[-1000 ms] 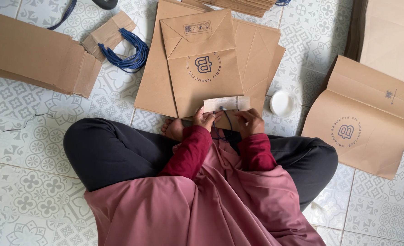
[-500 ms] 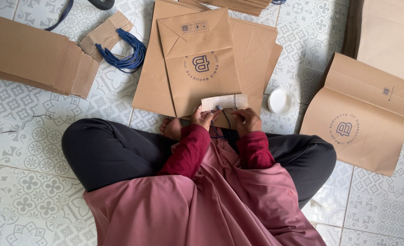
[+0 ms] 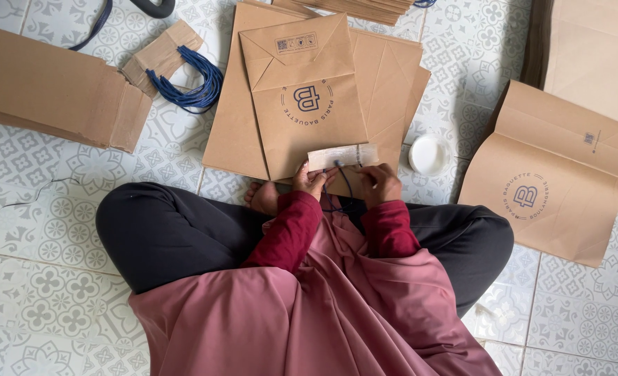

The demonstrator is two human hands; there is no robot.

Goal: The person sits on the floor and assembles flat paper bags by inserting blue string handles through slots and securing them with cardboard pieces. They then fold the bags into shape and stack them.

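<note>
Item: flat brown paper bag [image 3: 309, 104], on the tiled floor [image 3: 44, 230] before my crossed legs. My left hand [image 3: 310, 181] pinches its pale reinforcement strip [image 3: 342, 156] at the bag's near edge. My right hand [image 3: 379, 182] pinches a blue cord [image 3: 346, 182]. Adjacent: white round lid [image 3: 428, 154], bundle of blue cords [image 3: 187, 80].

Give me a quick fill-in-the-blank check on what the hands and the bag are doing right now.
1. Both hands, left hand and right hand, work at the ____ edge of the top paper bag.
2. The cord at the pale strip is dark ____.
3. The small round white lid lies to the ____ of the hands.

Missing words: near; blue; right
</note>
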